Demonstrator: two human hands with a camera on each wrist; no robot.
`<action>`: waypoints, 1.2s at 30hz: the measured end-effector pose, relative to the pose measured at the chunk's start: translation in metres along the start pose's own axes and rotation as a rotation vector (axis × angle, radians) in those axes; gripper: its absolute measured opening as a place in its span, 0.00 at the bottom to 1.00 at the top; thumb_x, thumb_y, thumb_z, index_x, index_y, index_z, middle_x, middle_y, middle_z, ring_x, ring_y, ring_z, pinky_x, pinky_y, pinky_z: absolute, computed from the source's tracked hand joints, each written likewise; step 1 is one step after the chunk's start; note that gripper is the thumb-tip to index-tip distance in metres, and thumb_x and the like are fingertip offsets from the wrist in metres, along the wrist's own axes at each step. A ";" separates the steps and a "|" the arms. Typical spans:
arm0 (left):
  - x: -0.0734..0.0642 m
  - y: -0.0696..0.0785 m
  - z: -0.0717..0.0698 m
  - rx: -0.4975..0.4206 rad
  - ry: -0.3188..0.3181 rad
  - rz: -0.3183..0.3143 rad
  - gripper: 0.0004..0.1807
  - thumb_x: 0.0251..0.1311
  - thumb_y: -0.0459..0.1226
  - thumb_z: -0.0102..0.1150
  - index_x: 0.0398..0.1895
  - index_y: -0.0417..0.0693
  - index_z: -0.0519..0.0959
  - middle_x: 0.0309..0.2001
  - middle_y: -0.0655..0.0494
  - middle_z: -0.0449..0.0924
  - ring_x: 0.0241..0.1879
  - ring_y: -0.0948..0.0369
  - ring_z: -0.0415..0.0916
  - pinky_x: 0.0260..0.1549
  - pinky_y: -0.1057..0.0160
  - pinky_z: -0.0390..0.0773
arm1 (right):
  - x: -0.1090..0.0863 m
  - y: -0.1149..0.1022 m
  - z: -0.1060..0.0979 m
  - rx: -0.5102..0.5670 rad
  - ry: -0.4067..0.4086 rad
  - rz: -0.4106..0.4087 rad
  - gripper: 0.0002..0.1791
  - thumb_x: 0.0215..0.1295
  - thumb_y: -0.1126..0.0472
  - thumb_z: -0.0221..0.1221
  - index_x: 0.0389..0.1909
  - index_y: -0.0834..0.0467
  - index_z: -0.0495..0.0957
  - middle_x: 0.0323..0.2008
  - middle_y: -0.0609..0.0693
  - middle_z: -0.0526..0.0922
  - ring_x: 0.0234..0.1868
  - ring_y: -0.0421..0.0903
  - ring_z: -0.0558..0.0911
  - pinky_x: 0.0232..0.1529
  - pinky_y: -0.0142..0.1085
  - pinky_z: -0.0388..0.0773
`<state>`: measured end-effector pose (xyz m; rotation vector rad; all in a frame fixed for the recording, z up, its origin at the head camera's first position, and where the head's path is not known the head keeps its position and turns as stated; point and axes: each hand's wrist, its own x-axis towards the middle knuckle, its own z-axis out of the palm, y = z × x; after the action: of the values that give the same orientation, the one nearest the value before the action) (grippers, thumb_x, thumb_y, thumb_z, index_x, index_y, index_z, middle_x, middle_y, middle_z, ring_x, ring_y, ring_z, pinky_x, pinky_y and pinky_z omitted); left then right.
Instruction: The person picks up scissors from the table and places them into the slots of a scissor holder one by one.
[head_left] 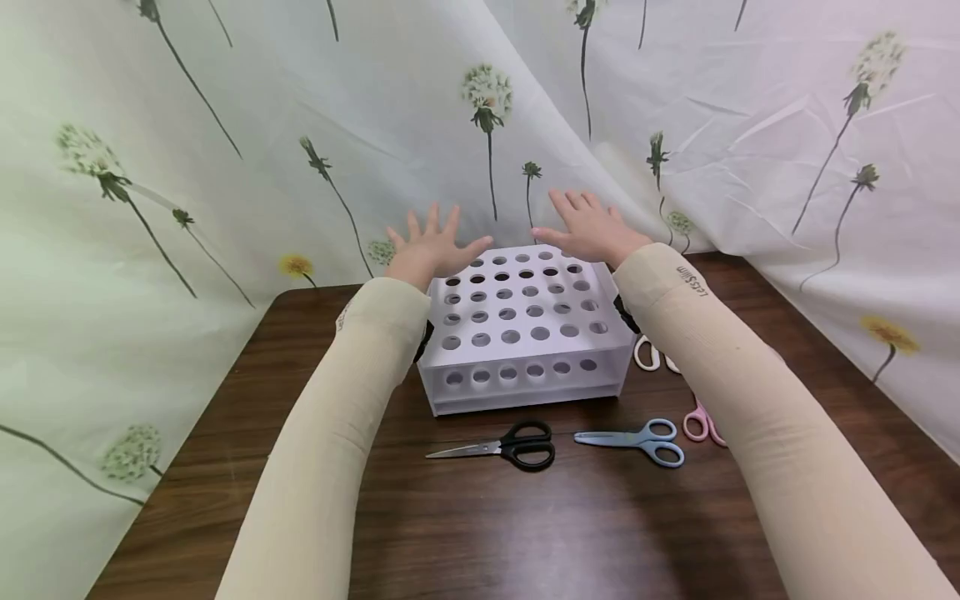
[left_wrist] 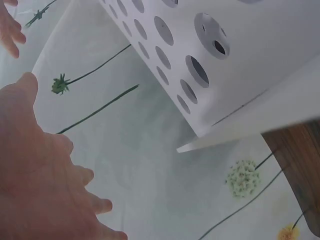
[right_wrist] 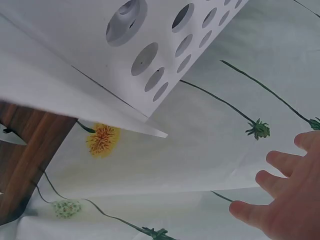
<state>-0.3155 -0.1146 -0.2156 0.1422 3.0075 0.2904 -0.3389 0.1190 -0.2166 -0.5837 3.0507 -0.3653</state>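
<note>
Both arms in cream sleeves reach out over a white rack (head_left: pixel 517 350) with rows of round holes in its top and front. My left hand (head_left: pixel 431 250) spreads its fingers above the rack's back left corner, holding nothing. Over the back right part, my right hand (head_left: pixel 588 229) is stretched out too, with straight fingers and an empty palm. In the left wrist view the left hand (left_wrist: pixel 45 175) shows beside the perforated top (left_wrist: pixel 150 30). The right wrist view has the right hand (right_wrist: pixel 290 185) apart from the rack's corner (right_wrist: pixel 140 100).
In front of the rack lie black-handled scissors (head_left: pixel 525 446) and light blue scissors (head_left: pixel 637 437). Pink scissors (head_left: pixel 697 423) and a white-handled pair (head_left: pixel 645 354) are partly hidden by the right sleeve. A flower-printed curtain (head_left: pixel 375 125) hangs behind the dark wooden table (head_left: pixel 480 533).
</note>
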 end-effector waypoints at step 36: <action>-0.014 -0.042 0.001 -0.043 0.014 0.000 0.47 0.58 0.69 0.27 0.71 0.59 0.25 0.70 0.46 0.17 0.65 0.40 0.15 0.56 0.37 0.22 | -0.021 0.037 -0.008 0.055 0.068 0.006 0.48 0.64 0.33 0.40 0.72 0.59 0.33 0.69 0.65 0.44 0.68 0.61 0.44 0.64 0.54 0.43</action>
<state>-0.3045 -0.1567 -0.2235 0.1369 3.0121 0.3578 -0.3329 0.1623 -0.2178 -0.5715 3.0941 -0.4775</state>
